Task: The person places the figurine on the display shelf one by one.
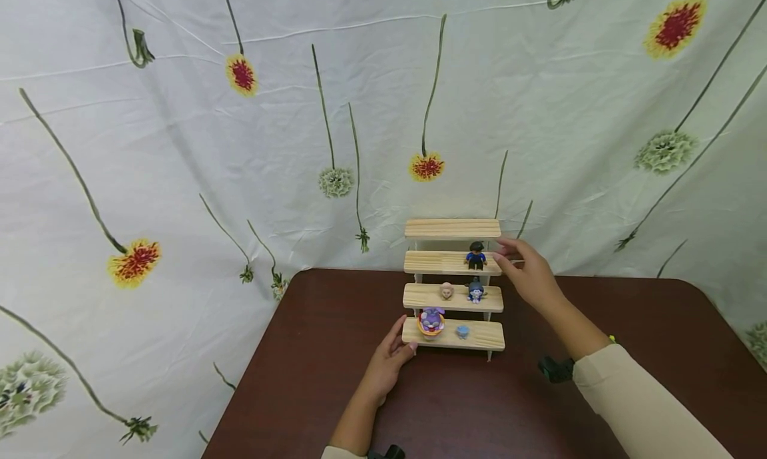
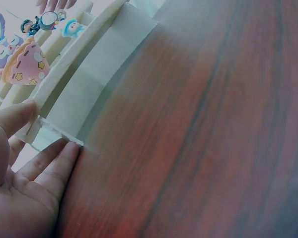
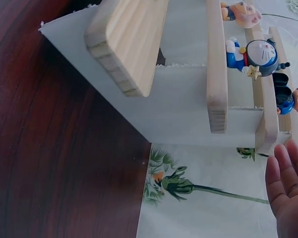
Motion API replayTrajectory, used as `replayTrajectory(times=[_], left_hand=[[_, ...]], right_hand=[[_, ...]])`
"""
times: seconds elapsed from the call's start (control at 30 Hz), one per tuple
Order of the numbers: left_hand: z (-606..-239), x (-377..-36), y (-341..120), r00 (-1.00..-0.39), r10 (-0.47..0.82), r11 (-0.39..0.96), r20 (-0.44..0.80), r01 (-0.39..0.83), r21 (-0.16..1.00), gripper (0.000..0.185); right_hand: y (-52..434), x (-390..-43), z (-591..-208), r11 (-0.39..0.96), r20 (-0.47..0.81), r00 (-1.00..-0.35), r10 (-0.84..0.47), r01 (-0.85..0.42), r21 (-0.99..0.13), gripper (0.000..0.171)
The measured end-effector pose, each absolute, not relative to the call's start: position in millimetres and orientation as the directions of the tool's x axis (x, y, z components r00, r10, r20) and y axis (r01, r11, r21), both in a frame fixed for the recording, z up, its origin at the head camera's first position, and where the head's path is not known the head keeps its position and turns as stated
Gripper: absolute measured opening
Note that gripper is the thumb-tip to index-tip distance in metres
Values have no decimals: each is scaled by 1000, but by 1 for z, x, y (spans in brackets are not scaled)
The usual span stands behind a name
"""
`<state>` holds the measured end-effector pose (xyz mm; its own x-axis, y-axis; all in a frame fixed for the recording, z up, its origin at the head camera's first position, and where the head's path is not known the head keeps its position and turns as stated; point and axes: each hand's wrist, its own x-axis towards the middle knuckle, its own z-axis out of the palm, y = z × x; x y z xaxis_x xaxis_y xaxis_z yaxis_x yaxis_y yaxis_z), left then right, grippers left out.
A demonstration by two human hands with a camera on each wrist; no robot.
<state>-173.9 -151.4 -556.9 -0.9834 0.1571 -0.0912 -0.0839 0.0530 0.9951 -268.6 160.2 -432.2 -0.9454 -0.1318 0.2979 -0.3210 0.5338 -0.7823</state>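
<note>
A four-step wooden display stand [image 1: 452,228] with white side panels stands on the table. My left hand [image 1: 383,369] grips the left end of its lowest step, thumb on the wood and fingers against the side panel. At the right end of the upper steps is my right hand [image 3: 294,191], fingers extended, fingertips right at the wood. The lowest step bears a purple rabbit figurine in a pink cone [image 2: 27,64] and a small blue figurine [image 1: 463,331]. Above are a pale-headed figurine [image 1: 446,290] and a blue cat figurine [image 3: 258,53]. A black-haired figurine [image 1: 476,256] stands one step higher.
The dark reddish-brown table [image 1: 311,379] stretches out in front of and beside the stand. Directly behind hangs a white cloth [image 1: 275,146] printed with flowers and dandelions. A dark wrist strap device [image 1: 556,370] sits by the right sleeve.
</note>
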Motion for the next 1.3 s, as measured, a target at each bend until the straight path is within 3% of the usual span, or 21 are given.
replayTrajectory(times=[1.3], left_hand=[[-557,-174,-152,-982,167,45,-86,-80,996,72]], right_hand=[[223,-245,-459,606,337,-941,-21,-280,-745,41]])
